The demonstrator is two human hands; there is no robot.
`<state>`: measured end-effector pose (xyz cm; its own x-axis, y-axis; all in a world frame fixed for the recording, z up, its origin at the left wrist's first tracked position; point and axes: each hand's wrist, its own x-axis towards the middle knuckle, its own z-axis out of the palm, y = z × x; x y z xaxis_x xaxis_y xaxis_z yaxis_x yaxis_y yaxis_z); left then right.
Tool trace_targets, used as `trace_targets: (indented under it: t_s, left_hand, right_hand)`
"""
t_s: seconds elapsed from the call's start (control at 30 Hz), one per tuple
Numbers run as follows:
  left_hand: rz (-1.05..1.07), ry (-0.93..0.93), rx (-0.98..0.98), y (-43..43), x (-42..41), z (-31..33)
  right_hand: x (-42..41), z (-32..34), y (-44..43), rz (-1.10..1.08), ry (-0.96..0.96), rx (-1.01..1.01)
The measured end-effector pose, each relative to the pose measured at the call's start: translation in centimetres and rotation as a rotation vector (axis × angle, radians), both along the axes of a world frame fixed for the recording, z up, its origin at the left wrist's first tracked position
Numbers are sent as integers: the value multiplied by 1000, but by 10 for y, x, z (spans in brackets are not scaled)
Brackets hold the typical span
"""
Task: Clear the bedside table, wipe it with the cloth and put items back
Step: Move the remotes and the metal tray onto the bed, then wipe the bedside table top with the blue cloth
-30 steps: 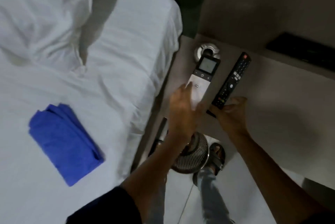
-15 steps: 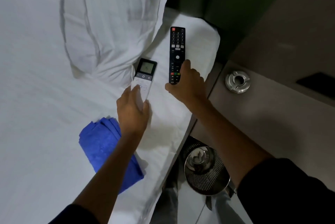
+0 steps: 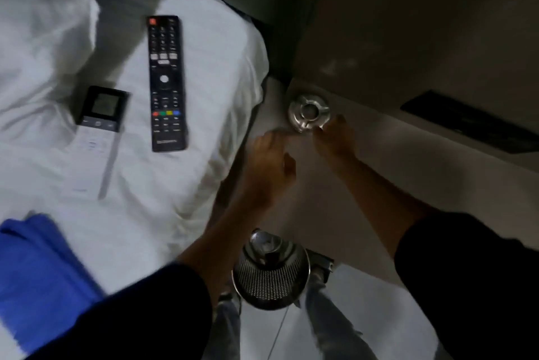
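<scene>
The right hand point(image 3: 335, 138) is reaching with fingers apart, their tips touching the near rim of the round metal ashtray point(image 3: 308, 112) sitting on the bedside table point(image 3: 379, 173). The left hand point(image 3: 269, 164) is hovering just beside it, fingers loosely curled and empty. On the white bed point(image 3: 204, 68) are lying the black remote point(image 3: 165, 82), the white remote point(image 3: 97, 132) and the blue cloth point(image 3: 40, 275).

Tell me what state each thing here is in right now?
TV remote: flat on the bed, buttons up.
AC remote: flat on the bed, screen up.
Cloth: folded on the bed.
Ashtray: on the table.
Left hand: open, empty.
Right hand: open, fingertips at the ashtray.
</scene>
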<state>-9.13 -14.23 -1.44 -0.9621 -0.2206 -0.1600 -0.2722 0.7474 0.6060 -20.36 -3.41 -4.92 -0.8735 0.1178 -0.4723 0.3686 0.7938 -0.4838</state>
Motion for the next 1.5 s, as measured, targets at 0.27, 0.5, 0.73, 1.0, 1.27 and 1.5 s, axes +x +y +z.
trace_targets:
  t_s: [0.27, 0.5, 0.73, 1.0, 1.27, 1.5]
  left_hand:
    - [301, -246, 420, 10, -79, -68]
    - [540, 29, 573, 18, -16, 28]
    - [653, 377, 230, -26, 101, 112]
    - [671, 245, 28, -128, 201, 107]
    - [1017, 74, 85, -224, 279, 115]
    - [1272, -151, 815, -231, 278, 117]
  right_hand:
    - [-43, -48, -12, -287, -349, -297]
    - [29, 34, -6, -258, -143, -660]
    - [141, 120, -65, -111, -139, -1026]
    - [204, 121, -159, 69, -210, -812]
    - [274, 134, -159, 85, -73, -440]
    - [334, 122, -188, 475, -214, -346]
